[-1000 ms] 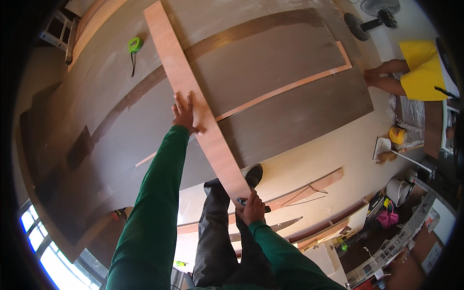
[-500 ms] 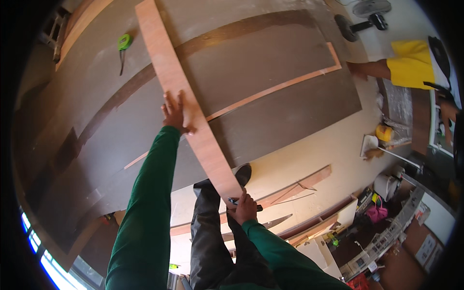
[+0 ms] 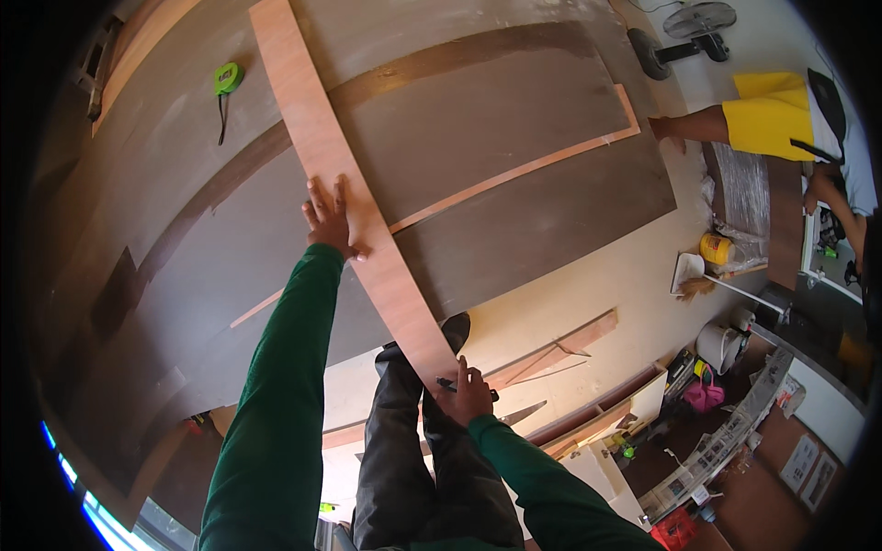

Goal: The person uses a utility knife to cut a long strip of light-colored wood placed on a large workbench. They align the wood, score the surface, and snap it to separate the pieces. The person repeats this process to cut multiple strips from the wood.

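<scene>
A long, pale reddish wooden plank [image 3: 326, 129] lies slantwise across a large dark brown board [image 3: 514, 119], its near end sticking out over the board's edge above my legs. My left hand [image 3: 329, 220] is pressed on the plank's middle, fingers spread. At the near end my right hand [image 3: 467, 395] is closed around a slim black tool [image 3: 446, 383], against the plank's edge. The tool's exact kind is hidden by my fingers. A thin wood strip [image 3: 514, 173] lies on the board and passes under the plank. Far left rests a green tape measure [image 3: 228, 79].
A person in yellow shorts [image 3: 772, 124] is at the right, one foot by the board's corner. Beyond are a fan [image 3: 694, 28], a dustpan [image 3: 687, 274] and a yellow container [image 3: 717, 248]. Offcuts [image 3: 560, 354] and an open wooden box [image 3: 602, 413] lie near my legs.
The whole view has shifted slightly to the left. Both hands keep their places on the plank, and the right hand's fingers have moved a little around the black tool.
</scene>
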### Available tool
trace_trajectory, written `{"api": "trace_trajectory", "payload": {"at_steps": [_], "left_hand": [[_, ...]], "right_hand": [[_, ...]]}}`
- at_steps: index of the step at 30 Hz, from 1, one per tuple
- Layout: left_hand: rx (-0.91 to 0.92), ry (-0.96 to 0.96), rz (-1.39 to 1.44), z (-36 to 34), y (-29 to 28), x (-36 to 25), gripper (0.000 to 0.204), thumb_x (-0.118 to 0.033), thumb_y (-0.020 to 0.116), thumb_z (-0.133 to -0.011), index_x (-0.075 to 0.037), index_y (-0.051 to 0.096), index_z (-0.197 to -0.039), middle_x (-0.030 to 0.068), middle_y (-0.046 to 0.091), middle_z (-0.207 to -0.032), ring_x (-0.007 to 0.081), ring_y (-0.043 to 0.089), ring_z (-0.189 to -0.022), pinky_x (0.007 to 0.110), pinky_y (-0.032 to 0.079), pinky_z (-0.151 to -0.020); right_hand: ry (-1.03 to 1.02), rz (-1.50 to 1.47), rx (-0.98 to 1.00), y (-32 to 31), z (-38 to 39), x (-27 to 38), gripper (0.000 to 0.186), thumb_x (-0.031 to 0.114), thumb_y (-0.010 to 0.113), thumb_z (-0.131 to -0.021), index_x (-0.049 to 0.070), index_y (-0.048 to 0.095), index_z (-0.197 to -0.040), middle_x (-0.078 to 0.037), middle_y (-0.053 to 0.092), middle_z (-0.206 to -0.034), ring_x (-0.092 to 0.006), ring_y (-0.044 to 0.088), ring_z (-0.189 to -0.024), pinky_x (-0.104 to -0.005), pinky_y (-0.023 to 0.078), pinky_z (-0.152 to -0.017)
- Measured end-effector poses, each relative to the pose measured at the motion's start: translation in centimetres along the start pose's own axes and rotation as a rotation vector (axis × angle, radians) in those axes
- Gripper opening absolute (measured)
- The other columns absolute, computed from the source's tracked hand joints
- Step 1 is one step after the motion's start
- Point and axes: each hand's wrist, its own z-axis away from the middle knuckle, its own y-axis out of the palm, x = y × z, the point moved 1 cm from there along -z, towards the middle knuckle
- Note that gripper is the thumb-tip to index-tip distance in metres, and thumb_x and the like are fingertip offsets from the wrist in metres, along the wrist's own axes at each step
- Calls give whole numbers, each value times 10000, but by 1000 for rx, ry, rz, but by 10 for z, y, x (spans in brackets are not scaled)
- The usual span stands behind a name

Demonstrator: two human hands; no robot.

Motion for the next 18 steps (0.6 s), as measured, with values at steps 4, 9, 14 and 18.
{"api": "trace_trajectory", "payload": {"at_steps": [4,9,14,18], "left_hand": [[75,-89,66,-4,9,12,1682,-574,957,-524,-35,-245,-1569,301,-234,-1630,570,-134,-1492,596,183,-1232],[-67,21,-55,2,9,22,1673,-459,1006,-496,-178,-218,-1602,352,-229,-1612,593,44,-1495,573,237,-1231],[-117,27,248,-4,4,-1,1648,-463,1004,-474,-147,-129,-1628,354,-162,-1633,577,-29,-1507,620,241,-1215],[-244,105,-102,-18,46,38,1733,-615,974,-360,-84,-73,-1635,349,-78,-1648,555,-32,-1523,606,316,-1181]], "right_hand": [[233,-101,-113,-16,-9,-2,922,423,725,-846,10,275,-1537,-282,507,-1269,-457,635,-1024,-531,559,-841],[323,-79,-554,-83,-94,-68,305,304,619,-956,21,701,-1032,-246,696,-972,-459,667,-899,-522,548,-800],[343,-289,-812,-242,-209,-196,522,474,550,-1007,-12,721,-928,-224,725,-820,-424,699,-795,-496,541,-731],[141,-284,-948,-344,-317,-193,308,249,635,-964,20,727,-1148,-227,732,-1088,-358,710,-1017,-453,531,-896]]}}
